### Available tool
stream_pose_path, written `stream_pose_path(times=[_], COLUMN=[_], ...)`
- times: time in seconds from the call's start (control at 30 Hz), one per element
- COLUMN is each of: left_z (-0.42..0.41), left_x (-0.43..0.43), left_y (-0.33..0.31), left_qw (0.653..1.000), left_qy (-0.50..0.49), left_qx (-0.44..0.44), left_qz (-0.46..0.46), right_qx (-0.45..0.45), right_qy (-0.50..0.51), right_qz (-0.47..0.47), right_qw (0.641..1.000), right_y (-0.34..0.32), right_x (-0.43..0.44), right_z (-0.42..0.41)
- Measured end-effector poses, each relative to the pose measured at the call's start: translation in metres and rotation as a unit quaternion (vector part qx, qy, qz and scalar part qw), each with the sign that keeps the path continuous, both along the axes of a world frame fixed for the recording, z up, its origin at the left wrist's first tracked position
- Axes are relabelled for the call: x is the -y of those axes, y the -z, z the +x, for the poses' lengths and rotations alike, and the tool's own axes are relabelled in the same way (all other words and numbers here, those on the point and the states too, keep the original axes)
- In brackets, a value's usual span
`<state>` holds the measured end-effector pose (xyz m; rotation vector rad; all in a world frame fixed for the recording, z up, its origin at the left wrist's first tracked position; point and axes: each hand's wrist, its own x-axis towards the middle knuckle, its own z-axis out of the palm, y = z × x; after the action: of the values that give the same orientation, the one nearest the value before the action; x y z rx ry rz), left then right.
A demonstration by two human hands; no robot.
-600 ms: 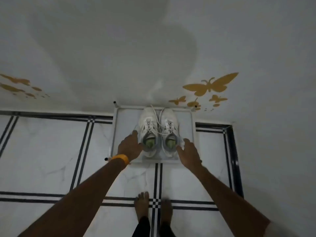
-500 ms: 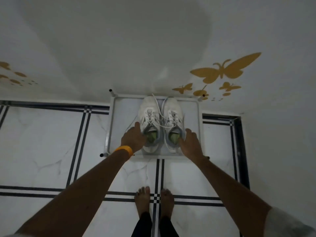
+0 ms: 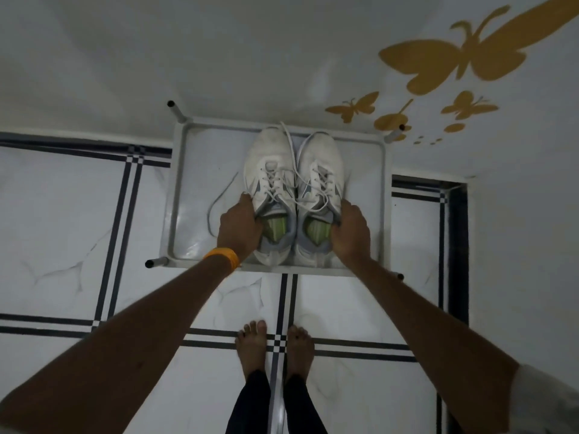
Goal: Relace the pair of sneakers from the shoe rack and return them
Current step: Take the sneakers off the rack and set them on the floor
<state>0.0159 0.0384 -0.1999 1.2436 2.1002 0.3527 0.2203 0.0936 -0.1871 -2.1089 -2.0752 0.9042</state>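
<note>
Two white sneakers with green insoles stand side by side, toes to the wall, on the grey top shelf of the shoe rack (image 3: 194, 158). My left hand (image 3: 239, 227), with an orange wristband, grips the outer collar of the left sneaker (image 3: 268, 158). My right hand (image 3: 351, 230) grips the outer collar of the right sneaker (image 3: 322, 158). Loose white laces (image 3: 293, 183) cross between the shoes, and one lace end (image 3: 219, 198) trails over the shelf on the left.
The rack stands against a white wall with gold butterfly stickers (image 3: 460, 54). Its tube posts (image 3: 174, 111) stick up at the corners. White floor tiles with black stripes (image 3: 119, 220) surround it. My bare feet (image 3: 275, 346) stand just in front.
My head has dropped closer to the rack. Both hands have moved from beside the sneakers to closing on their collars.
</note>
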Motion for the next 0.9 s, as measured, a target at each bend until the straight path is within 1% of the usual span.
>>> stream_pose_path(times=[0.23, 0.43, 0.53, 0.6, 0.7, 0.8, 0.9], left_z=[0.022, 0.037, 0.044, 0.049, 0.058, 0.065, 0.073], left_x=[0.063, 0.132, 0.171, 0.204, 0.256, 0.306, 0.36], left_y=[-0.054, -0.128, -0.145, -0.142, -0.125, -0.094, -0.048], left_qw=[0.999, 0.995, 0.995, 0.993, 0.989, 0.991, 0.994], left_qy=[-0.024, -0.036, -0.029, -0.026, -0.034, -0.025, -0.011], left_qx=[0.02, 0.043, 0.042, 0.053, 0.09, 0.09, 0.094], left_qz=[0.045, 0.08, 0.091, 0.106, 0.109, 0.093, 0.053], right_qx=[-0.012, -0.037, -0.056, -0.061, -0.046, -0.04, -0.033], right_qy=[-0.006, -0.006, 0.003, 0.012, 0.022, 0.022, 0.017], right_qz=[0.017, 0.028, 0.03, 0.032, 0.036, 0.026, 0.015], right_qw=[1.0, 0.999, 0.998, 0.998, 0.998, 0.999, 0.999], right_y=[-0.067, -0.143, -0.159, -0.16, -0.144, -0.116, -0.075], right_x=[0.061, 0.129, 0.172, 0.205, 0.257, 0.308, 0.359], right_z=[0.014, 0.031, 0.04, 0.047, 0.056, 0.066, 0.077])
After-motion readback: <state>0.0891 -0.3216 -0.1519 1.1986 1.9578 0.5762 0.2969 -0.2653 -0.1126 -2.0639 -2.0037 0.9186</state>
